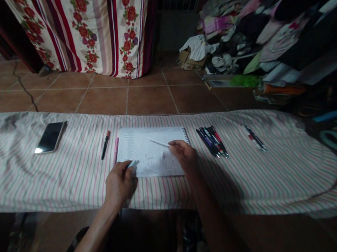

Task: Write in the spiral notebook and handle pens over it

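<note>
A spiral notebook [146, 147] lies open on a striped cloth [34, 175] covering a low surface. My right hand [184, 155] is closed round a thin white pen [158, 142] whose tip rests on the page. At the notebook's lower left corner my left hand [119, 184] is closed on a small pale green object [131, 163], perhaps a pen cap. A black pen [105, 145] and a pink pen [115, 149] lie just left of the notebook.
A smartphone [50, 137] lies at the left of the cloth. Several pens [212, 140] sit right of the notebook, more pens [255, 138] farther right. Behind are a tiled floor, a floral curtain [95, 26] and a heap of clothes [262, 27].
</note>
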{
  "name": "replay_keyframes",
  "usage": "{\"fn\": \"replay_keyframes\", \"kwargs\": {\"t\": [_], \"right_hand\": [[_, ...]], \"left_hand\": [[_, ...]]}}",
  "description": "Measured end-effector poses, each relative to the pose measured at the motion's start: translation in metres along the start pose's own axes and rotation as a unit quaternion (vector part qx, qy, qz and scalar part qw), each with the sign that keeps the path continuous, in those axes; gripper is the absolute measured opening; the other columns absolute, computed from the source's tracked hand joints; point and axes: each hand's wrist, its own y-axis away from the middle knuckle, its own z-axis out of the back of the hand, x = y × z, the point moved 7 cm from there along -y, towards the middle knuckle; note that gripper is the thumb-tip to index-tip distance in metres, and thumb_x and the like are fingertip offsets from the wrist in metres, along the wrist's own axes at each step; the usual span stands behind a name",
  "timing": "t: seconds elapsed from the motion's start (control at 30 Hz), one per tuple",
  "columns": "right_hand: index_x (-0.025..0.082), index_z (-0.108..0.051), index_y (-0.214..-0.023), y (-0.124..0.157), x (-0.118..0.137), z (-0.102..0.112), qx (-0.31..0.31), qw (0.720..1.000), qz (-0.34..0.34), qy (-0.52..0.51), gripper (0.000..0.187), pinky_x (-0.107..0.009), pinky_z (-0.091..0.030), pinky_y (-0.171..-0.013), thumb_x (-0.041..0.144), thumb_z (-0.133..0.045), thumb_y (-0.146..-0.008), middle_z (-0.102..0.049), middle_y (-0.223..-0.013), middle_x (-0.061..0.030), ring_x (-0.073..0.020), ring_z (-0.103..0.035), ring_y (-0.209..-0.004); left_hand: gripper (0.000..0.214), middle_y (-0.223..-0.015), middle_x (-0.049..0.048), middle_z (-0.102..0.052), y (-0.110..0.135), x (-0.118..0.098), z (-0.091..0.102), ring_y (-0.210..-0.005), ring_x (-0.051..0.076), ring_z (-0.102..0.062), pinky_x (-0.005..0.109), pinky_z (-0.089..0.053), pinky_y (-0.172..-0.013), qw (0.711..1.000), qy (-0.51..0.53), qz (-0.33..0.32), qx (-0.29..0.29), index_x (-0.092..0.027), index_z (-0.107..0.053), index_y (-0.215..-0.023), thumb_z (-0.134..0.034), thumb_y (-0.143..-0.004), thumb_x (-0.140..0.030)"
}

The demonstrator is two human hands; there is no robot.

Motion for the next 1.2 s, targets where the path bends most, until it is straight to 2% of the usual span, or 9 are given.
{"fn": "replay_keyframes", "kwargs": {"t": [0.2, 0.33, 0.8, 1.2], "right_hand": [[0.018, -0.065, -0.085, 0.006, 0.005, -0.014, 0.081, 0.994, -0.035, -0.062, 0.024, -0.025, -0.044, -0.062, 0.035, -0.061, -0.068, -0.065, -0.076, -0.0019, -0.0147, -0.058, -0.068], [0.018, -0.066, -0.082, 0.009, 0.008, -0.02, 0.109, 0.99, -0.037, -0.08, 0.022, -0.025, -0.042, -0.062, 0.035, -0.063, -0.067, -0.065, -0.077, -0.0019, -0.0143, -0.056, -0.068], [0.019, -0.066, -0.075, 0.012, 0.02, -0.023, 0.142, 0.99, 0.003, -0.018, 0.017, -0.029, -0.046, -0.069, 0.033, -0.061, -0.068, -0.068, -0.076, -0.0024, -0.0174, -0.06, -0.075], [0.018, -0.064, -0.075, 0.012, 0.021, -0.023, 0.154, 0.988, 0.013, -0.007, 0.016, -0.029, -0.046, -0.073, 0.032, -0.06, -0.07, -0.067, -0.076, -0.0024, -0.0173, -0.061, -0.077]], "left_hand": [[0.026, -0.095, 0.0066, -0.065, -0.001, 0.009, 0.0, -0.09, 0.02, -0.06, 0.034, -0.048, -0.082, 0.998, 0.064, 0.001, -0.019, -0.019, -0.063, -0.099, -0.046, -0.082, -0.027], [0.025, -0.094, 0.0058, -0.066, -0.001, 0.012, 0.001, -0.09, 0.019, -0.06, 0.033, -0.048, -0.082, 0.995, 0.093, -0.003, -0.033, -0.019, -0.064, -0.098, -0.047, -0.081, -0.027], [0.027, -0.096, 0.0057, -0.066, -0.001, 0.014, -0.001, -0.091, 0.019, -0.06, 0.034, -0.047, -0.085, 0.997, 0.075, -0.01, -0.035, -0.02, -0.065, -0.1, -0.046, -0.082, -0.026], [0.028, -0.094, 0.007, -0.065, 0.0, -0.001, 0.003, -0.092, 0.02, -0.059, 0.034, -0.046, -0.085, 0.999, -0.001, -0.04, -0.025, -0.018, -0.065, -0.099, -0.044, -0.082, -0.022]]}}
